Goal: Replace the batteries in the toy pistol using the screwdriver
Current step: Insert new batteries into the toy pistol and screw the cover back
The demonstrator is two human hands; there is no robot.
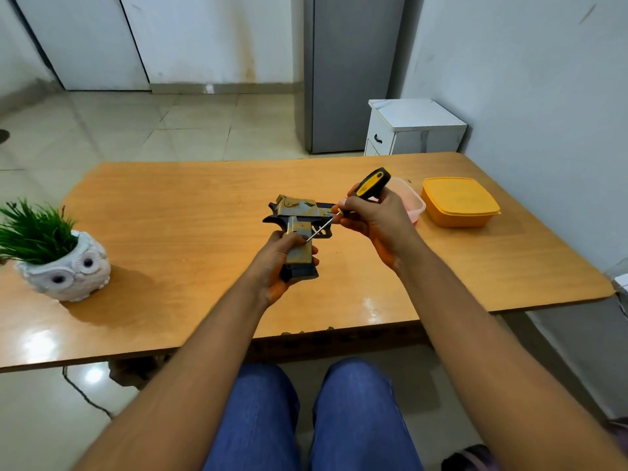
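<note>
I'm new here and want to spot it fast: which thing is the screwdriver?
Look at the wooden table, near its middle where two hands meet. The right hand holds the screwdriver over the toy pistol; it alone has a yellow-and-black handle and thin metal shaft.

owl planter [64, 266] left on table [190, 198] | lidded box [458, 202] right

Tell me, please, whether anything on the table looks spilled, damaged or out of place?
Nothing stands out. The owl planter and orange box sit upright on the table; nothing looks spilled.
</note>
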